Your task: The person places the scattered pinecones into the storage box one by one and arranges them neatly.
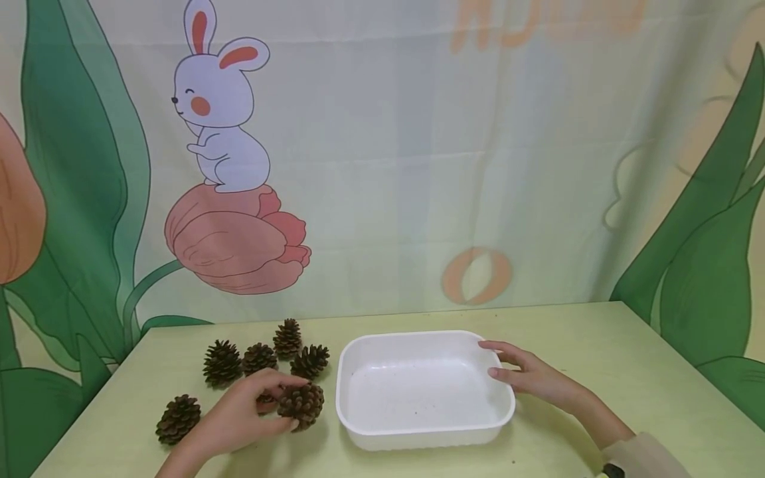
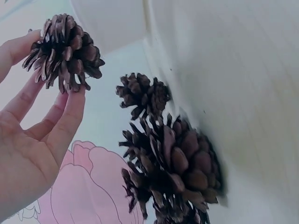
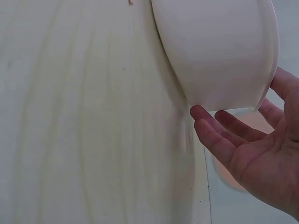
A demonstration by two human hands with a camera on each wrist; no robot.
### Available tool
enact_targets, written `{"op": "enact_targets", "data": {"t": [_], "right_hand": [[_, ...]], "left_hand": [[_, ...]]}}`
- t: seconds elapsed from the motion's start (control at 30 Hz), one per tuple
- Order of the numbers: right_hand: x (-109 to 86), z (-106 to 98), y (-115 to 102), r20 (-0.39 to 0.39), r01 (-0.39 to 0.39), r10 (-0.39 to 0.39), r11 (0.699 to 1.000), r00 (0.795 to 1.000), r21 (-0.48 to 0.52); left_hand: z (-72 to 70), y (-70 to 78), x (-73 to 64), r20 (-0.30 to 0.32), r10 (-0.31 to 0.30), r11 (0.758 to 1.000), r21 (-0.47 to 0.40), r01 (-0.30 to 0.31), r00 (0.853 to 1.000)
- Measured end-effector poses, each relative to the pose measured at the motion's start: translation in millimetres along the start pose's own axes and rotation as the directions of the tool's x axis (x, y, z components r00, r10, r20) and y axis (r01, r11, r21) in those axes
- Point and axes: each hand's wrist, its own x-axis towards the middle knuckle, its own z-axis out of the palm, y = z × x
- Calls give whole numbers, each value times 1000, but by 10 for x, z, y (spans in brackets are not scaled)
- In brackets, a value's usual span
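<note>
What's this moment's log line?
left hand: holds pine cone; right hand: holds white tub at right end; tub: no cones inside; other cones: on table, left of tub

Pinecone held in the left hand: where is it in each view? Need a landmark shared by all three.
Head: the held pinecone is low, left of centre, in the left hand.
Left wrist: upper left, at the fingertips.
Right wrist: not in it; the right hand and white tub show.
Shared landmark: pale tabletop, on the right in left wrist, on the left in right wrist.
</note>
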Motion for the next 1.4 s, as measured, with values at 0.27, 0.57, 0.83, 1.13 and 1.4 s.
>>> {"op": "enact_targets", "data": {"t": [0.27, 0.57, 0.83, 1.13, 1.4], "right_hand": [[-8, -1, 10, 9, -4, 4, 1000, 1000, 10], [-2, 3, 32, 4, -8, 8, 1000, 1000, -2], [4, 10, 28, 2, -12, 12, 1000, 1000, -3], [-17, 0, 20, -7, -19, 19, 1000, 1000, -4], [-8, 12, 24, -2, -10, 10, 1000, 1000, -3]], "left_hand": [[47, 95, 50, -46, -8, 999, -52, 5, 999], [149, 185, 153, -43, 54, 983, -174, -61, 998], [266, 250, 273, -40, 84, 978, -187, -90, 996], [478, 342, 487, -43, 111, 961, -250, -118, 993], [723, 412, 648, -55, 120, 950, -284, -130, 991]]}}
